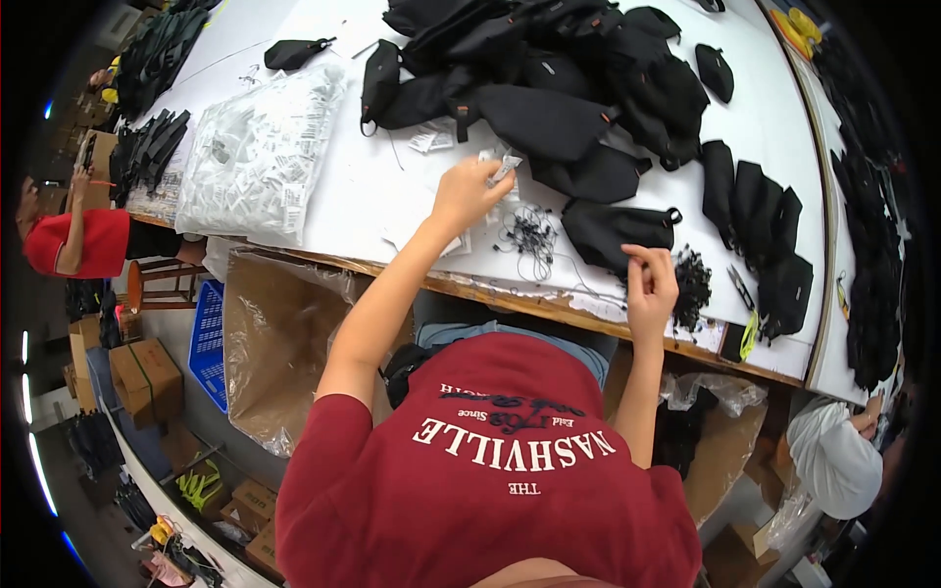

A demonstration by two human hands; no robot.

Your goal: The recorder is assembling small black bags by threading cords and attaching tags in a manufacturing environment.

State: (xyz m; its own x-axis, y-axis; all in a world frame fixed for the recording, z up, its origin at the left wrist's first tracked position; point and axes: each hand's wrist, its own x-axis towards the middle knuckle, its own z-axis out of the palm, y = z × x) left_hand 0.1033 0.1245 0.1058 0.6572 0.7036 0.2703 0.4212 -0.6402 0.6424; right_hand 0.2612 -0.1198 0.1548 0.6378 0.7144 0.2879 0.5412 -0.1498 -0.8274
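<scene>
My left hand is closed on a small white printed tag, just in front of the heap of black fabric pouches. A black pouch with a loop at its corner lies flat between my hands. At its near right edge, my right hand has its thumb and fingertips drawn together; what they pinch, if anything, is too small to make out. Beside that hand sits a bunch of small black cord pieces. Thin black strings lie tangled on the white table between my hands.
A large clear bag of white tags stands at the left. More black pouches, scissors and a yellow-green strip are at the right. Cardboard boxes and a blue crate stand below. Other people are at both sides.
</scene>
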